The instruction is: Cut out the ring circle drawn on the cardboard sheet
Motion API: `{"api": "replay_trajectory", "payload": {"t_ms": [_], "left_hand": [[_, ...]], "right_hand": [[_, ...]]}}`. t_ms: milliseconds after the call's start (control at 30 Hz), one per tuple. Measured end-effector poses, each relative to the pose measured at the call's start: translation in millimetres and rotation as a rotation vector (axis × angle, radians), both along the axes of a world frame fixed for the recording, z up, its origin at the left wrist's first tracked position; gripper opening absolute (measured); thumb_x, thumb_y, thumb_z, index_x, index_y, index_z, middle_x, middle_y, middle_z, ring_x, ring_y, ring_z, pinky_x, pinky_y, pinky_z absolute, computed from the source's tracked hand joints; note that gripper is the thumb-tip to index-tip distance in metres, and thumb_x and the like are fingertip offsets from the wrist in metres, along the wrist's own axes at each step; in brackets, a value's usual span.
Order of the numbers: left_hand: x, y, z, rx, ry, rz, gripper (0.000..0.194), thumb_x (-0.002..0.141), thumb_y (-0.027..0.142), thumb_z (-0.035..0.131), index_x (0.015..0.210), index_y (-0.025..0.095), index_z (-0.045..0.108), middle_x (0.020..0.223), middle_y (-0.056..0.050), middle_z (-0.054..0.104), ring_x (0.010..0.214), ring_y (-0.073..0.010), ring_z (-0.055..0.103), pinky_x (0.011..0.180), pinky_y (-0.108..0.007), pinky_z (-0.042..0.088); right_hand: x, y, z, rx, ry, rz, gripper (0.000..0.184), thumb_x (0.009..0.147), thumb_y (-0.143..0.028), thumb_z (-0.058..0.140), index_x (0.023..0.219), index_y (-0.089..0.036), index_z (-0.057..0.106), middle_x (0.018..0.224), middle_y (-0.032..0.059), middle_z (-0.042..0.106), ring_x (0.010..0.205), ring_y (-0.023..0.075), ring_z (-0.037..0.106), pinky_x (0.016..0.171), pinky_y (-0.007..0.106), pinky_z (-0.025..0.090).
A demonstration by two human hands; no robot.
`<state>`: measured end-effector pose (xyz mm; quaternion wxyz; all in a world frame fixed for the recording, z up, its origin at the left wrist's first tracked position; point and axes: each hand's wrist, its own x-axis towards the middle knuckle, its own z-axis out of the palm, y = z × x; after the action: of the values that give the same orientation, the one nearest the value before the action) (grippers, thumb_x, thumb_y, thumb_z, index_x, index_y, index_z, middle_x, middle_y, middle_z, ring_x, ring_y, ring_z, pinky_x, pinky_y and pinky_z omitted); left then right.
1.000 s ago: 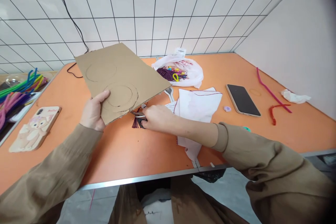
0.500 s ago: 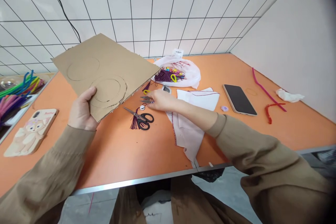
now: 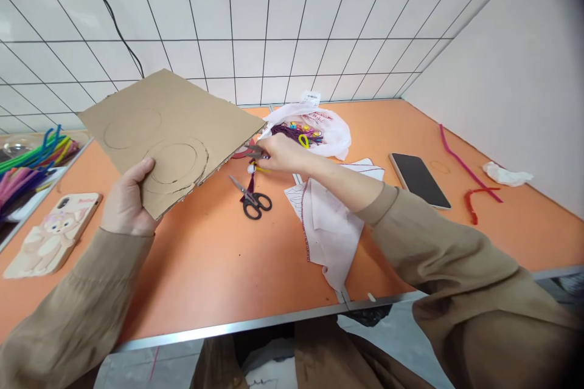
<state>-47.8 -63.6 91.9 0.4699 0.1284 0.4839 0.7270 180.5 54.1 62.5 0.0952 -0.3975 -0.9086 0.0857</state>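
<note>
My left hand [image 3: 128, 197] grips the near corner of a brown cardboard sheet [image 3: 191, 109], thumb on top. Circles are drawn on the sheet, and cut marks show along one ring. My right hand [image 3: 283, 152] is closed on small thread snips [image 3: 256, 152], their grey blades pointing left near the cardboard's right edge. Just below lie a white bell [image 3: 251, 168] and a dark purple tassel [image 3: 250, 187] with a yellow loop; whether my fingers touch the loop, I cannot tell. Black-handled scissors [image 3: 257, 205] rest on the table, blades slightly apart.
Behind my right hand sits a white plastic bag [image 3: 335, 130] of cords and bells. White cloth [image 3: 331, 225] lies under my forearm. A phone [image 3: 420, 179], pipe cleaners [image 3: 469, 164] and crumpled tissue [image 3: 507, 174] are rightward; a cartoon phone case [image 3: 55, 234] is at left.
My right hand has moved slightly up with the snips. The bell and tassel have shifted up, and the scissors have turned and slid right. The cardboard has moved a little left and down.
</note>
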Motion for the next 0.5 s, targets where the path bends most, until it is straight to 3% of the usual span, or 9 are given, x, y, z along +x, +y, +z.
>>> {"api": "replay_trajectory", "payload": {"t_ms": [133, 233, 367, 467, 500], "left_hand": [[-5.3, -1.3, -2.7, -0.034, -0.015, 0.026, 0.032, 0.086, 0.003, 0.053, 0.116, 0.011, 0.063, 0.090, -0.003, 0.077, 0.093, -0.0166, 0.071, 0.092, -0.031, 0.057], [-10.9, -2.7, -3.8, 0.006, -0.008, 0.008, 0.036, 0.085, 0.004, 0.053, 0.119, 0.011, 0.061, 0.096, -0.004, 0.077, 0.095, -0.0172, 0.071, 0.092, -0.031, 0.057], [-10.5, -6.6, -3.3, 0.094, 0.016, -0.018, 0.036, 0.084, 0.005, 0.052, 0.117, 0.013, 0.064, 0.097, -0.004, 0.077, 0.105, -0.0196, 0.068, 0.095, -0.035, 0.055], [-0.7, -14.9, -7.9, 0.043, 0.039, -0.014, 0.034, 0.081, 0.004, 0.056, 0.112, 0.014, 0.067, 0.094, -0.005, 0.078, 0.110, -0.0238, 0.067, 0.095, -0.037, 0.056], [3.5, -19.3, -11.6, 0.006, 0.049, -0.014, 0.034, 0.080, 0.005, 0.059, 0.111, 0.014, 0.068, 0.092, -0.006, 0.078, 0.107, -0.0257, 0.068, 0.093, -0.037, 0.057]], "right_hand": [[5.9, 9.6, 24.5, 0.067, 0.051, 0.007, 0.009, 0.077, -0.018, 0.051, 0.079, -0.016, 0.060, 0.068, 0.0029, 0.060, 0.060, 0.0143, 0.050, 0.056, 0.027, 0.029], [5.4, 15.2, 32.8, 0.068, 0.108, -0.015, 0.008, 0.075, -0.015, 0.050, 0.077, -0.016, 0.057, 0.069, 0.0026, 0.058, 0.062, 0.0139, 0.047, 0.056, 0.026, 0.029], [-1.2, 31.3, 27.7, -0.005, 0.236, -0.017, 0.006, 0.075, -0.017, 0.049, 0.074, -0.016, 0.055, 0.072, -0.0014, 0.057, 0.065, 0.0090, 0.045, 0.059, 0.023, 0.032], [-6.3, 47.4, 13.3, -0.052, 0.218, -0.079, 0.023, 0.079, -0.018, 0.038, 0.060, -0.014, 0.049, 0.066, -0.0042, 0.049, 0.063, 0.0045, 0.043, 0.061, 0.021, 0.032], [-7.0, 52.0, 7.5, -0.079, 0.199, -0.102, 0.019, 0.078, -0.018, 0.043, 0.060, -0.014, 0.049, 0.063, -0.0042, 0.049, 0.062, 0.0060, 0.042, 0.059, 0.021, 0.033]]}}
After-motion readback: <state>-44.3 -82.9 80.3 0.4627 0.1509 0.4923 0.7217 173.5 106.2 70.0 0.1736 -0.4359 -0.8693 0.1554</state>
